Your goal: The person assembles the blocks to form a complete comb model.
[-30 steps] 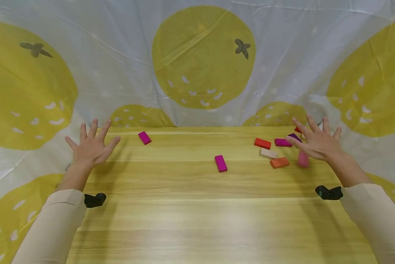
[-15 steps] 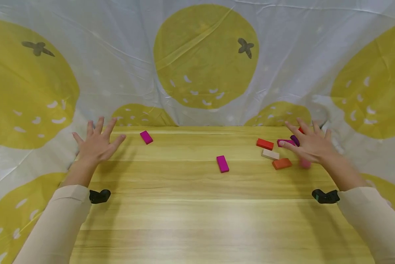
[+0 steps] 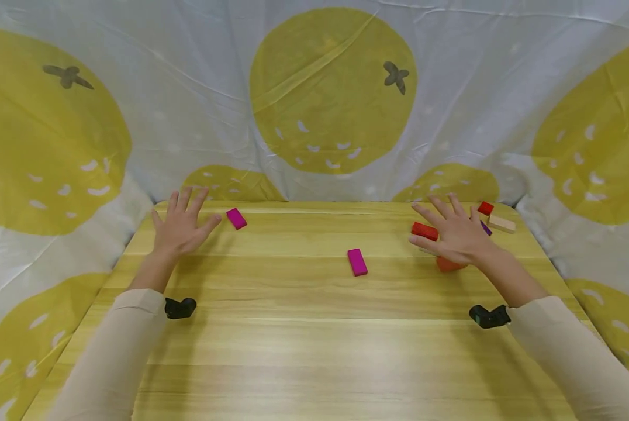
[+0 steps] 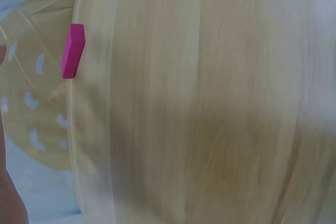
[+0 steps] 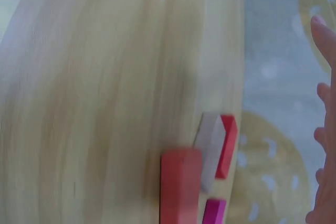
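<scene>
With fingers spread, my left hand point(image 3: 180, 231) hovers over the table's back left, left of a magenta block point(image 3: 237, 218). In the left wrist view that magenta block point(image 4: 73, 51) lies near the table edge. My right hand point(image 3: 459, 235), also spread and holding nothing, is above a loose group of wooden blocks at the back right. A red block point(image 3: 425, 230) and an orange block point(image 3: 449, 265) show beside it, partly covered. The right wrist view shows a pale block point(image 5: 211, 145) between the orange block point(image 5: 180, 190) and the red block point(image 5: 227, 148), near a magenta one point(image 5: 213, 212).
Another magenta block point(image 3: 357, 262) lies near the middle of the wooden table point(image 3: 304, 345). Beyond my right fingers are a small red block point(image 3: 485, 208), a purple block point(image 3: 486, 228) and a plain wood block point(image 3: 501, 224). A lemon-yellow patterned cloth point(image 3: 332, 90) hangs behind the table.
Both hands have moved inward, the left to the right and the right to the left. My right hand now covers other blocks, and the plain wood block at the back right has come into view.
</scene>
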Motion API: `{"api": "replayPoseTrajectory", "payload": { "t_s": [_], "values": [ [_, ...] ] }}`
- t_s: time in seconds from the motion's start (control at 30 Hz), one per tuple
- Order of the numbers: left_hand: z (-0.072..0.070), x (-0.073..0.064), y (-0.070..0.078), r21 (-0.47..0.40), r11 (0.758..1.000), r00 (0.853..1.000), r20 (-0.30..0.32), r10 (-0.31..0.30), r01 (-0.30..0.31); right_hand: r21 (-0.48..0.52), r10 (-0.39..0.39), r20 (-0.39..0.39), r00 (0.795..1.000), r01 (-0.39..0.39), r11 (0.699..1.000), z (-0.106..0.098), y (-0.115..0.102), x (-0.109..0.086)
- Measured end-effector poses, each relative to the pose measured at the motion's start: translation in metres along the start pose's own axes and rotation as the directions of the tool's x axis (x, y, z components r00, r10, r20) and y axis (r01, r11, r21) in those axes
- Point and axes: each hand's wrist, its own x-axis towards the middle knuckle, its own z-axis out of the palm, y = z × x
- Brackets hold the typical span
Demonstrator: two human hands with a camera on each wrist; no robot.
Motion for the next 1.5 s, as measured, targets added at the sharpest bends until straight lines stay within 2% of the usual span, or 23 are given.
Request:
{"api": "replayPoseTrajectory", "payload": {
  "t_s": [0.23, 0.47, 0.53, 0.63, 0.77, 0.93, 1.13, 1.33, 1.5],
  "values": [
    [0.019, 0.008, 0.012, -0.08, 0.997, 1.0, 0.013, 0.017, -0.016, 0.007, -0.111, 0.003, 0.994, 0.111, 0.994, 0.022, -0.028, 0.013],
    [0.042, 0.014, 0.027, -0.171, 0.985, 0.998, 0.051, 0.022, -0.013, 0.058, -0.264, 0.009, 0.964, 0.263, 0.963, 0.047, -0.054, 0.02],
    [0.049, 0.018, 0.033, -0.22, 0.975, 0.998, 0.057, 0.04, -0.027, 0.101, -0.297, 0.022, 0.955, 0.293, 0.951, 0.055, -0.059, 0.021],
    [0.059, 0.024, 0.041, -0.318, 0.947, 0.994, 0.083, 0.066, -0.036, 0.189, -0.325, 0.045, 0.945, 0.311, 0.931, 0.065, -0.064, 0.022],
    [0.068, 0.028, 0.045, -0.423, 0.906, 0.992, 0.126, 0.033, 0.023, 0.286, -0.322, 0.092, 0.942, 0.284, 0.915, 0.075, -0.069, 0.026],
    [0.069, 0.031, 0.034, -0.465, 0.879, 0.989, 0.141, -0.044, 0.105, 0.342, -0.329, 0.104, 0.938, 0.277, 0.898, 0.083, -0.07, 0.032],
    [0.058, 0.031, 0.023, -0.454, 0.875, 0.977, 0.196, -0.084, 0.166, 0.432, -0.355, 0.068, 0.932, 0.293, 0.853, 0.09, -0.069, 0.043],
    [0.054, 0.031, 0.021, -0.449, 0.874, 0.971, 0.222, -0.091, 0.185, 0.513, -0.337, 0.073, 0.939, 0.255, 0.82, 0.093, -0.071, 0.047],
    [0.055, 0.034, 0.026, -0.448, 0.875, 0.972, 0.217, -0.091, 0.182, 0.511, -0.318, 0.077, 0.945, 0.236, 0.826, 0.091, -0.073, 0.045]
  ]
}}
